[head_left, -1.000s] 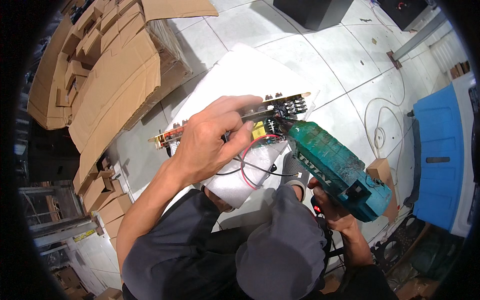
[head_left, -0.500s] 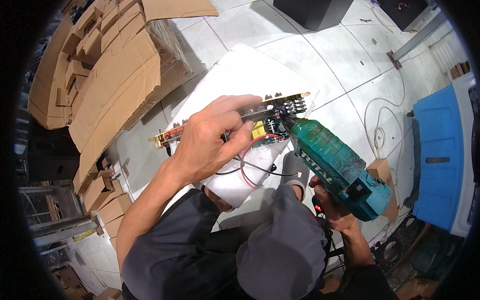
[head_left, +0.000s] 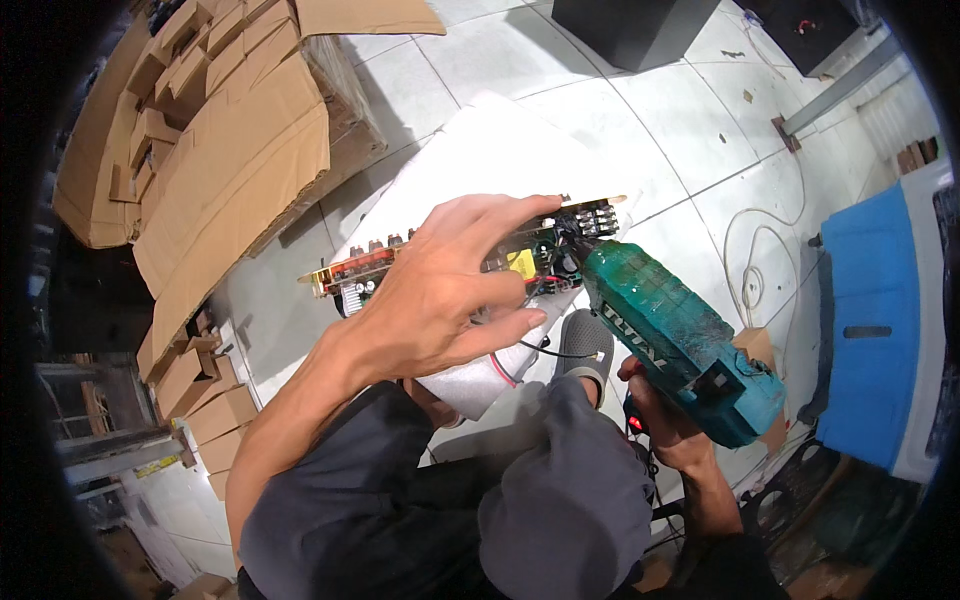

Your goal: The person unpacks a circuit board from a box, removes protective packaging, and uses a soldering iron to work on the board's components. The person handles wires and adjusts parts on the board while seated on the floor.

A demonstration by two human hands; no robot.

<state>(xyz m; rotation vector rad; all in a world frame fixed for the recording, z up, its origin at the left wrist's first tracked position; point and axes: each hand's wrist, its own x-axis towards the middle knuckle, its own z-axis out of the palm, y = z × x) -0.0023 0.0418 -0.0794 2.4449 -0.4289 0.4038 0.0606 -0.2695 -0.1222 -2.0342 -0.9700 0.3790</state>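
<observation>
A long circuit board assembly (head_left: 350, 270) with knobs, black connectors, a yellow component and wires lies across a white foam sheet (head_left: 488, 135) before me. My left hand (head_left: 440, 290) grips it from above, index finger over the far edge and thumb near the loose black and red wires. My right hand (head_left: 665, 420) is closed round the handle of a worn teal glue gun (head_left: 680, 330), whose dark nozzle meets or nearly meets a black wire cluster at the board's right part; exact contact is unclear.
Flattened cardboard (head_left: 230, 170) and small boxes (head_left: 215, 410) fill the left. A dark box (head_left: 625, 25) stands on the tiled floor behind. A loose white cable (head_left: 745, 270) and blue-and-white case (head_left: 870, 330) are at right, near a metal leg (head_left: 840, 85). My grey shoe (head_left: 585, 340) shows below.
My left hand has shifted right, its index finger reaching further along the board's far edge and its thumb lower. The glue gun is nearly unmoved; the view has moved slightly.
</observation>
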